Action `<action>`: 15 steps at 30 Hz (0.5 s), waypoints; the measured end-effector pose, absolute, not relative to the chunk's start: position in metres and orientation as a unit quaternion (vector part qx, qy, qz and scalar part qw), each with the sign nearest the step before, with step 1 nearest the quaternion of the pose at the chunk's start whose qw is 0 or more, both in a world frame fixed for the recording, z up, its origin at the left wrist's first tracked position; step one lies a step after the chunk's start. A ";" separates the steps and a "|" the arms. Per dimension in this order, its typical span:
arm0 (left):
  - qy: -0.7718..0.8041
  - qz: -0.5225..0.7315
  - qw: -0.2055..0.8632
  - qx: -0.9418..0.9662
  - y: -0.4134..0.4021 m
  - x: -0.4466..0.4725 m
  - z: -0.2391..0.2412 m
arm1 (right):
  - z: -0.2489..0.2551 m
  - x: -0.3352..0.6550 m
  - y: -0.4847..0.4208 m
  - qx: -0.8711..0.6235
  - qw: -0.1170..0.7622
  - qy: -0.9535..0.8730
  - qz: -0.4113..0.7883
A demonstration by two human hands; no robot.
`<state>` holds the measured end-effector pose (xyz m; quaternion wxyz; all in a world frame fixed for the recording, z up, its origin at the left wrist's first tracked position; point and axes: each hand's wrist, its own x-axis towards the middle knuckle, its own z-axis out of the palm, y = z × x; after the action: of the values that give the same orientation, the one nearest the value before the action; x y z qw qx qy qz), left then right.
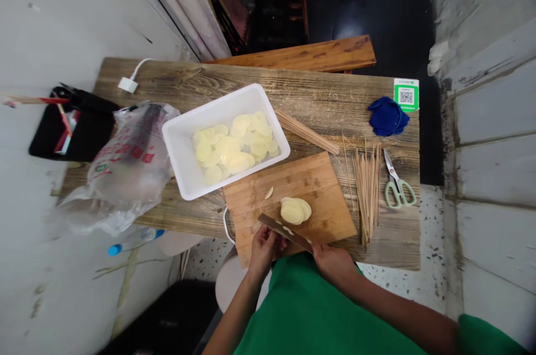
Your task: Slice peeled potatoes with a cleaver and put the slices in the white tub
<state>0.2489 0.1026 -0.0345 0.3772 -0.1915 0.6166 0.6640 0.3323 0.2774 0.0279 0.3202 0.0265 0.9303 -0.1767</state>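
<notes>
A knife (285,232) lies across the near edge of a wooden cutting board (310,176), its blade flat and pointing left. My right hand (333,259) is closed on its handle at the board's near right. My left hand (263,246) sits curled under the blade's left end, fingers closed against it. Just beyond the blade lies a small stack of pale potato slices (295,211), and one loose slice (269,192) rests further up the board. A white rectangular tub (184,132) behind the board holds several more slices (234,145).
On the wooden table (318,92): a plastic bag (125,171) at left, bamboo skewers (367,190) and green-handled scissors (397,182) at right, a blue cloth (387,116), a QR sticker (406,95). A black holder (75,129) hangs at far left. A wall stands at right.
</notes>
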 end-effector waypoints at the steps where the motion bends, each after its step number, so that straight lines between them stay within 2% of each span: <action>1: 0.616 0.665 0.377 -0.190 0.102 0.250 -0.035 | 0.031 0.336 0.279 0.015 0.327 0.930 -0.168; 8: 0.618 0.671 0.369 -0.178 0.099 0.254 -0.039 | 0.040 0.355 0.287 -0.006 0.341 0.930 -0.139; 15: 0.617 0.672 0.368 -0.181 0.102 0.251 -0.035 | 0.041 0.334 0.284 0.019 0.415 0.897 -0.148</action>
<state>0.2514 0.1023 -0.0346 0.3678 -0.1815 0.6171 0.6716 0.3344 0.2838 0.0410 0.4154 0.0195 0.8973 -0.1480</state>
